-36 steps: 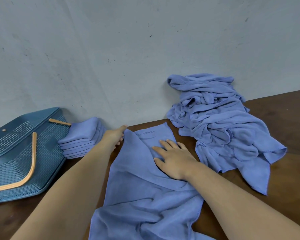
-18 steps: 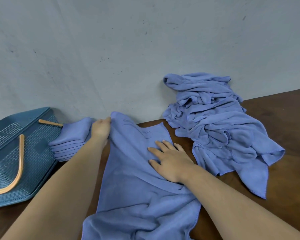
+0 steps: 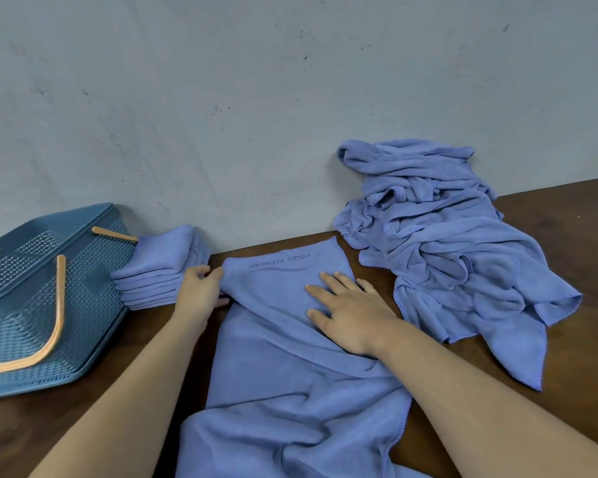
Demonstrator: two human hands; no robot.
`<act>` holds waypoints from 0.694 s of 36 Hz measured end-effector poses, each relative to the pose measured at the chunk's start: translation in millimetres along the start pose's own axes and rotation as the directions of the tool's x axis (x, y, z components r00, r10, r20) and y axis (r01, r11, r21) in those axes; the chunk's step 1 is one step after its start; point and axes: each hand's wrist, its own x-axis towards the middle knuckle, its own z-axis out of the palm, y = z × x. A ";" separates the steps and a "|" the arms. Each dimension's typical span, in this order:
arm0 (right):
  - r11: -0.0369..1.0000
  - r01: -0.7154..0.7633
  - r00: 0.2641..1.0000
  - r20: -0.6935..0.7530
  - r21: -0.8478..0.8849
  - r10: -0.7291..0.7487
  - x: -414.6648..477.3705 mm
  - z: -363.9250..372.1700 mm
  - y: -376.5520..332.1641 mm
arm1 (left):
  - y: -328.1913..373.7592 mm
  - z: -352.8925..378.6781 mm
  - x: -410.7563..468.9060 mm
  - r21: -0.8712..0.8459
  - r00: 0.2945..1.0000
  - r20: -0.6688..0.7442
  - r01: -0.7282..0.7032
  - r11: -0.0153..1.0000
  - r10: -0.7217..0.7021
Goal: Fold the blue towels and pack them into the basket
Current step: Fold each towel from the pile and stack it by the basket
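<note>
Blue microfibre towel (image 3: 277, 367) lies on dark wooden table (image 3: 549, 229); left hand (image 3: 201, 291) pinches its far left corner, right hand (image 3: 354, 313) presses it, fingers (image 3: 328, 282) straight, spread.

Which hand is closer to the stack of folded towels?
Left. The left hand grips a corner of the spread towel right beside the folded stack; the right hand lies flat on that towel, farther right.
</note>
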 end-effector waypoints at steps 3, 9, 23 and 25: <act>1.000 -0.009 1.000 0.019 0.000 0.009 1.8 -0.4 1.3 | -19.8 -22.2 -18.4 -0.039 0.992 0.072 -0.098 0.994 0.100; 0.999 -0.039 0.998 0.039 -0.017 0.040 13.0 -4.7 2.5 | -27.2 -34.0 -57.8 0.138 0.955 0.180 -0.261 0.955 0.235; 0.996 -0.091 0.996 -0.017 -0.013 0.091 52.0 -6.7 19.6 | -32.7 -60.2 -107.1 0.686 0.876 0.332 -0.478 0.548 0.349; 0.995 -0.089 0.994 -0.066 0.037 0.092 50.1 -8.3 19.1 | -31.2 -62.9 -108.0 0.697 0.896 0.311 -0.442 0.564 0.318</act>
